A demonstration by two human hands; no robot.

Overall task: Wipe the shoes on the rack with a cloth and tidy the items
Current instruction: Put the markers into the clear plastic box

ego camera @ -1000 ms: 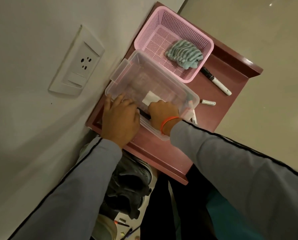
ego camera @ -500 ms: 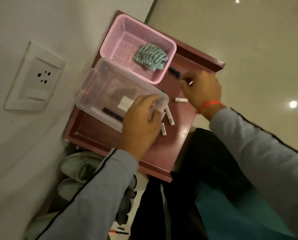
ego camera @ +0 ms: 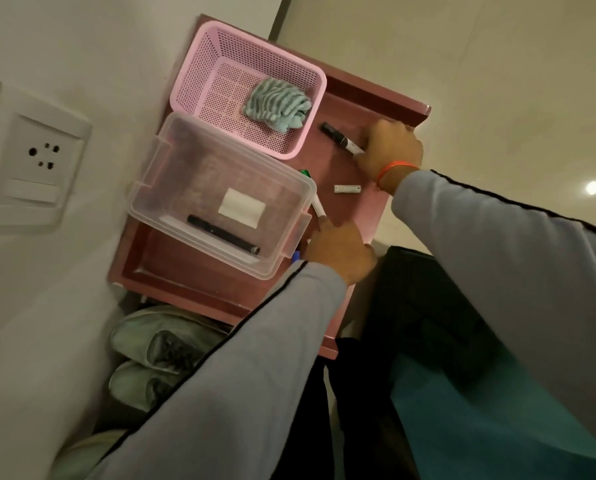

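On the maroon rack top (ego camera: 348,216) my right hand (ego camera: 390,150) grips the white end of a black-capped marker (ego camera: 339,138). My left hand (ego camera: 339,251) grips a white marker (ego camera: 319,209) beside the clear plastic box (ego camera: 220,199). That box holds a black pen (ego camera: 222,233) and has a white label. A pink basket (ego camera: 248,88) behind it contains a striped teal cloth (ego camera: 277,107). A small white cap-like piece (ego camera: 347,188) lies between my hands. Pale green shoes (ego camera: 158,344) sit on the shelf below.
The rack stands against a white wall with a socket plate (ego camera: 30,161) at left. A green tip (ego camera: 305,174) and a blue tip (ego camera: 296,254) peek out by the box's right side. Beige floor lies to the right. My dark trousers are below.
My left hand left the box's edge and took hold of the white marker beside it. My right hand closed on the black-capped marker near the basket. The camera shifted.
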